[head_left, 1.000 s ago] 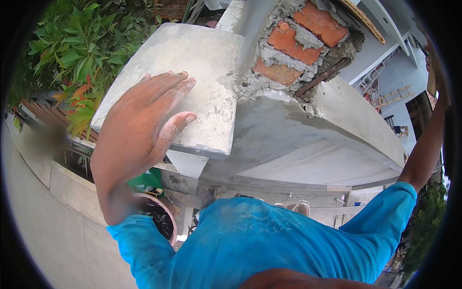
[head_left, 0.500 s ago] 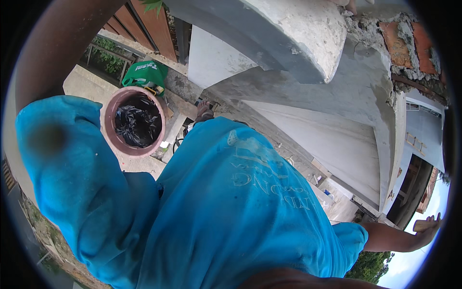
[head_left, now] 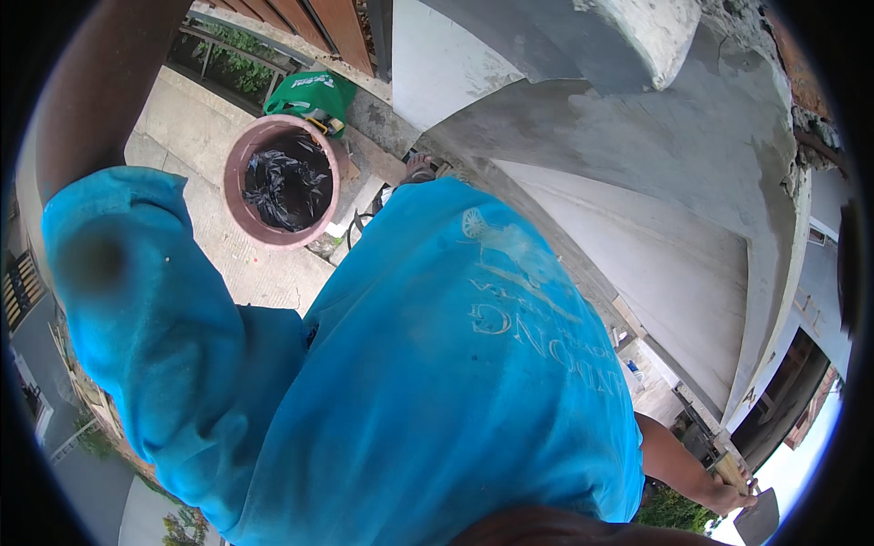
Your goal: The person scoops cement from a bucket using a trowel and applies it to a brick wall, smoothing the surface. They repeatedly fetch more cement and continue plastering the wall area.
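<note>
At the lower right, my right hand (head_left: 726, 498) is closed round the wooden handle of a trowel (head_left: 757, 519). The trowel's flat grey metal blade points toward the lower right rim. My left arm (head_left: 105, 86), in a blue sleeve, rises along the left side and leaves the picture at the top. My left hand lies beyond the upper edge, so its fingers are hidden. Ahead of me stands a grey plastered wall (head_left: 628, 136), with damp-looking darker patches and a pale jutting edge (head_left: 657, 36). Broken brick (head_left: 799, 64) and rough mortar show at the upper right.
A pink tub (head_left: 234, 187) lined with black plastic stands on the concrete floor (head_left: 264, 278). Behind it lies a green bag (head_left: 314, 94), with a yellow-and-black tool at the tub's rim. Brown fence slats (head_left: 332, 32) stand at the top. My foot (head_left: 419, 168) shows beside the wall's base.
My right hand has come lower and inward with the trowel, and the blade now shows. The view has shifted, so the tub appears higher and farther right. Fingertips at the top edge have gone out of sight.
</note>
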Demonstrator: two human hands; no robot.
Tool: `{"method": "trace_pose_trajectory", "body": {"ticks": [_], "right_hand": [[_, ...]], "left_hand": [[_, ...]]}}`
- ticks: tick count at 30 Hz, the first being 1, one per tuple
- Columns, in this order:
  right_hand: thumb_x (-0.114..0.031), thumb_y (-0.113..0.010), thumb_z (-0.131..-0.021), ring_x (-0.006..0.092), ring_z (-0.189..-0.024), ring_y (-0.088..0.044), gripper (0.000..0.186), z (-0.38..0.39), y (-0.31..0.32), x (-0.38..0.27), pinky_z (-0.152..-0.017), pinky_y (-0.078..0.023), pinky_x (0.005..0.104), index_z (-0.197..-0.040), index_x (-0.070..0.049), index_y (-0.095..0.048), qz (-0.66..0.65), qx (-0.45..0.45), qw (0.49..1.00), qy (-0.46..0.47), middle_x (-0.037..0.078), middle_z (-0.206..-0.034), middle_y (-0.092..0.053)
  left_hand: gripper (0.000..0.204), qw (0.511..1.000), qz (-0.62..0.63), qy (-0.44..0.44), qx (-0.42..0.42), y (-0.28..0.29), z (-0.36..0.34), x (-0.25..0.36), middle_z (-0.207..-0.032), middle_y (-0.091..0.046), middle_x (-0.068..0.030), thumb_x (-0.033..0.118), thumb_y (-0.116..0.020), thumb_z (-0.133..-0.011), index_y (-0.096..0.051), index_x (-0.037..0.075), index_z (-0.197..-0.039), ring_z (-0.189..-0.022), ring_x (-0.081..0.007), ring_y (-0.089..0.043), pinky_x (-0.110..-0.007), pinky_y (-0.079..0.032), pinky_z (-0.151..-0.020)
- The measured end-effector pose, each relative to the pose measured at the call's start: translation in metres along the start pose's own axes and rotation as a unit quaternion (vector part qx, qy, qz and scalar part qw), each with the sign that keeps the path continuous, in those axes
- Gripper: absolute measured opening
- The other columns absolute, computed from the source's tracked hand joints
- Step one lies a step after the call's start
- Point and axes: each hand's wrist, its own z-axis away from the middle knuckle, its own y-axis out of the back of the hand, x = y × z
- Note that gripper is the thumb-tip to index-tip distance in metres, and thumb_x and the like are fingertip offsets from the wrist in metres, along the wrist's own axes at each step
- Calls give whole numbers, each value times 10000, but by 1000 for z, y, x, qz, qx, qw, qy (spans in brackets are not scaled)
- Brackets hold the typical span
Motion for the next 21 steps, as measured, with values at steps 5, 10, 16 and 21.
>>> {"method": "trace_pose_trajectory", "body": {"ticks": [5, 10, 16, 21], "right_hand": [[-267, -588, -1031, 323, -757, -673, 398, 48, 39, 66, -679, -614, 439, -1071, 129, -592, 0, 143, 989, -23, 215, -924, -643], [-226, -659, -982, 308, -620, -644, 368, 107, 69, 159, -532, -593, 410, -928, 111, -522, -78, 273, 958, -31, 206, -842, -621], [-269, -721, -948, 319, -702, -717, 425, 213, 131, 272, -599, -626, 434, -971, 119, -550, 80, 423, 880, -201, 203, -909, -679], [-436, -712, -927, 313, -822, -741, 558, 361, 189, 353, -739, -600, 441, -1086, 94, -646, 300, 353, 805, -370, 210, -908, -717]], "left_hand": [[314, 967, -128, 6, 220, -4, 4, 30, -1104, -743, -169, 208, -523, -1058, -694, 57, -1273, -1097, -349, -698, -523, -526, -1046], [282, 903, -28, -52, 426, -60, 8, 126, -873, -756, -46, 397, -656, -976, -746, 130, -974, -993, -296, -735, -500, -579, -936], [496, 875, -86, 133, 458, -61, -21, 109, -1111, -745, -167, 474, -601, -1005, -717, 30, -1192, -1108, -363, -697, -476, -537, -975], [487, 926, -155, 191, 286, -82, -26, 82, -1316, -672, -231, 362, -621, -1005, -673, -28, -1292, -1239, -388, -637, -459, -481, -1057]]}}
